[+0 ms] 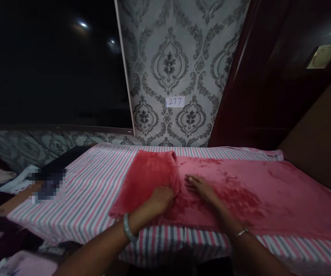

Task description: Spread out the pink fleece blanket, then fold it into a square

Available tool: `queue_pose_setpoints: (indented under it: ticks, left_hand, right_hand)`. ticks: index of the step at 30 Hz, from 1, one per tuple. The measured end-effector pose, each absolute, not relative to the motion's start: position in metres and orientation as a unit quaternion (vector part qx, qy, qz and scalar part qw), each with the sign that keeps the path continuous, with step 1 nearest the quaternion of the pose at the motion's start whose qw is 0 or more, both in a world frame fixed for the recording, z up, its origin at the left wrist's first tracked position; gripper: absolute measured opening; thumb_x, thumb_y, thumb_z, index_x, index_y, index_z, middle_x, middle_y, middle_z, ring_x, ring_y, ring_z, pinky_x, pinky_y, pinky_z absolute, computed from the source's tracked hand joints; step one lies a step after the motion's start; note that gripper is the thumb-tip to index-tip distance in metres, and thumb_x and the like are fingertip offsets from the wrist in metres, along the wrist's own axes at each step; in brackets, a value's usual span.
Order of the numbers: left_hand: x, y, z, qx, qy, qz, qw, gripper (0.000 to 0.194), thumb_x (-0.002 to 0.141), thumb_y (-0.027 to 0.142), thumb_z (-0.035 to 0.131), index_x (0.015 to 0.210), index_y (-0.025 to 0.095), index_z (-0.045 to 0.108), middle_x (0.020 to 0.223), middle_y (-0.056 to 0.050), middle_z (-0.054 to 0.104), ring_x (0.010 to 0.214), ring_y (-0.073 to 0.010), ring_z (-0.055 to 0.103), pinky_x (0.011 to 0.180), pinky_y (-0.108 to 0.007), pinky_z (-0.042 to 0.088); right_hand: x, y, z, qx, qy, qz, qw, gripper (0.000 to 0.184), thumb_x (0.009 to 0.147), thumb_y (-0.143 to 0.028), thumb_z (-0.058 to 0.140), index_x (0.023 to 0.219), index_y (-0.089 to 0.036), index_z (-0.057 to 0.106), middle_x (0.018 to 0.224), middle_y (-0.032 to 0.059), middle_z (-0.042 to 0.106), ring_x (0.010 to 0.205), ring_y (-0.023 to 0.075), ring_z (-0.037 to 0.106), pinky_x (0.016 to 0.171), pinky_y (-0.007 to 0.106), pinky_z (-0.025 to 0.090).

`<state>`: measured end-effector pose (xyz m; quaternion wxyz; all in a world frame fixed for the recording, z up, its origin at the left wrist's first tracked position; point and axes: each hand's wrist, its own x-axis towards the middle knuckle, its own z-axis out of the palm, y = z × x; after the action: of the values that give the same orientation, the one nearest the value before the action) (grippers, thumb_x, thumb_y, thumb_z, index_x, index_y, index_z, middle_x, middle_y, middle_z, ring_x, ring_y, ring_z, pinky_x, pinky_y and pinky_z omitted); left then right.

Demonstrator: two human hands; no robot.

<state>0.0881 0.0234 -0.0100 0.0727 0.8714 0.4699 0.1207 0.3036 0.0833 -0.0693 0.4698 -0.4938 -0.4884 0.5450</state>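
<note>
A red plush blanket [240, 184] lies spread over a table covered with a pink, grey and white striped cloth [90, 188]. The blanket's left end is folded back over itself into a doubled flap [148, 176]. My left hand [161, 199] is closed on the edge of that flap, a pale green bangle on its wrist. My right hand [201, 188] lies flat on the blanket just right of the fold, fingers stretched out and pointing left, a thin metal bangle on its wrist.
A patterned grey wallpaper panel with a paper label "277" [175, 101] stands behind the table. Dark wooden furniture [269, 96] rises at the right. A blurred patch [48, 186] and scattered cloths and papers sit at the left.
</note>
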Motion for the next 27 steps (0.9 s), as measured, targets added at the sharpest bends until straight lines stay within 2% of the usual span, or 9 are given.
queue_pose_setpoints:
  ticks: [5, 9, 12, 14, 16, 19, 23, 27]
  left_hand:
    - [0.075, -0.018, -0.031, 0.849, 0.508, 0.14, 0.042, 0.045, 0.085, 0.015, 0.054, 0.13, 0.015, 0.058, 0.126, -0.018, 0.064, 0.106, -0.032, 0.066, 0.091, -0.047, 0.054]
    - [0.066, -0.041, -0.05, 0.818, 0.522, 0.244, 0.003, 0.052, 0.09, 0.028, 0.055, 0.14, 0.017, 0.05, 0.13, -0.017, 0.063, 0.116, -0.0335, 0.06, 0.098, -0.053, 0.05]
    - [0.064, -0.045, -0.068, 0.805, 0.525, 0.275, -0.007, 0.057, 0.083, 0.027, 0.059, 0.138, 0.014, 0.053, 0.128, -0.019, 0.065, 0.115, -0.0358, 0.06, 0.096, -0.055, 0.05]
    - [0.064, -0.043, -0.076, 0.813, 0.516, 0.269, -0.007, 0.052, 0.078, 0.021, 0.059, 0.129, 0.015, 0.061, 0.126, -0.018, 0.067, 0.115, -0.0363, 0.06, 0.097, -0.055, 0.05]
    - [0.064, -0.037, -0.08, 0.826, 0.498, 0.264, -0.014, 0.05, 0.075, 0.013, 0.054, 0.123, 0.017, 0.066, 0.122, -0.015, 0.069, 0.115, -0.0347, 0.06, 0.099, -0.054, 0.049]
    - [0.067, -0.029, -0.075, 0.838, 0.467, 0.28, -0.038, 0.058, 0.072, 0.008, 0.049, 0.127, 0.017, 0.065, 0.125, -0.015, 0.069, 0.117, -0.0326, 0.06, 0.102, -0.053, 0.049]
    - [0.079, -0.022, -0.069, 0.846, 0.46, 0.266, -0.044, 0.06, 0.073, 0.008, 0.05, 0.131, 0.015, 0.063, 0.135, -0.016, 0.064, 0.126, -0.032, 0.056, 0.108, -0.052, 0.045]
    - [0.095, -0.021, -0.086, 0.859, 0.478, 0.181, -0.013, 0.053, 0.078, 0.013, 0.055, 0.13, 0.016, 0.065, 0.137, -0.015, 0.063, 0.128, -0.0319, 0.055, 0.109, -0.05, 0.044]
  right_hand:
    - [0.284, 0.107, -0.068, -0.547, -0.517, 0.481, 0.449, 0.039, 0.088, -0.032, 0.06, 0.126, -0.022, 0.062, 0.085, 0.0039, 0.071, 0.07, 0.0162, 0.069, 0.06, 0.025, 0.057]
    - [0.263, 0.133, -0.062, -0.571, -0.536, 0.451, 0.427, 0.052, 0.089, -0.025, 0.055, 0.141, -0.023, 0.049, 0.078, -0.0014, 0.069, 0.067, 0.0158, 0.068, 0.061, 0.026, 0.057]
    - [0.246, 0.145, -0.057, -0.582, -0.563, 0.411, 0.419, 0.056, 0.086, -0.023, 0.061, 0.141, -0.023, 0.051, 0.092, 0.0014, 0.074, 0.084, 0.02, 0.071, 0.079, 0.034, 0.06]
    - [0.236, 0.15, -0.054, -0.585, -0.583, 0.376, 0.42, 0.058, 0.082, -0.019, 0.065, 0.138, -0.024, 0.055, 0.111, 0.0033, 0.073, 0.103, 0.0223, 0.069, 0.094, 0.036, 0.055]
    - [0.227, 0.155, -0.049, -0.589, -0.598, 0.342, 0.422, 0.059, 0.078, -0.012, 0.065, 0.135, -0.023, 0.058, 0.123, 0.0048, 0.07, 0.115, 0.0237, 0.064, 0.104, 0.036, 0.05]
    - [0.219, 0.165, -0.039, -0.593, -0.613, 0.295, 0.432, 0.06, 0.075, -0.004, 0.058, 0.132, -0.022, 0.061, 0.13, 0.006, 0.068, 0.122, 0.0226, 0.06, 0.108, 0.034, 0.045]
    - [0.224, 0.176, -0.035, -0.599, -0.616, 0.24, 0.452, 0.063, 0.077, -0.003, 0.052, 0.137, -0.02, 0.058, 0.138, 0.006, 0.063, 0.126, 0.0184, 0.058, 0.11, 0.029, 0.042]
    - [0.238, 0.17, -0.054, -0.629, -0.606, 0.218, 0.435, 0.06, 0.074, -0.004, 0.054, 0.132, -0.015, 0.062, 0.128, 0.0104, 0.069, 0.12, 0.023, 0.063, 0.107, 0.034, 0.045]
